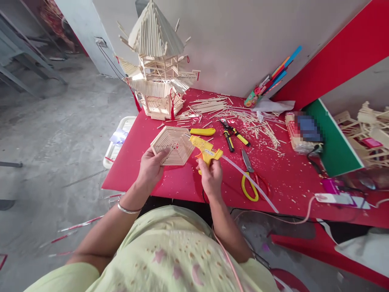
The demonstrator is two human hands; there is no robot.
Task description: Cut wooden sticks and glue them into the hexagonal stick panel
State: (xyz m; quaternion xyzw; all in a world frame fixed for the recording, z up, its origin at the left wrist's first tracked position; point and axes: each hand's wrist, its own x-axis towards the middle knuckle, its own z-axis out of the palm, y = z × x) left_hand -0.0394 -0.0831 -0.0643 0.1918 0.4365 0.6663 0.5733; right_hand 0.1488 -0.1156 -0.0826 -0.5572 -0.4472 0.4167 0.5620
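Note:
My left hand [152,165] is closed on the left edge of a hexagonal panel [179,152] made of thin wooden sticks, thumb on its upper face. In my right hand [210,176] is a yellow glue gun [206,148], gripped by its handle. Its nozzle points left, at or very near the panel's right edge; I cannot tell whether they touch. A long clear glue stick [251,182] trails from the gun's back. Just behind the panel and gun lies a yellow utility knife [203,132].
A stick pagoda [161,87] stands at the back left of the red table [130,166]. Loose sticks [209,105] litter the back. Pliers [232,136] and scissors [249,178] lie to the right. Farther right are a green box [332,138] and a power strip [337,198].

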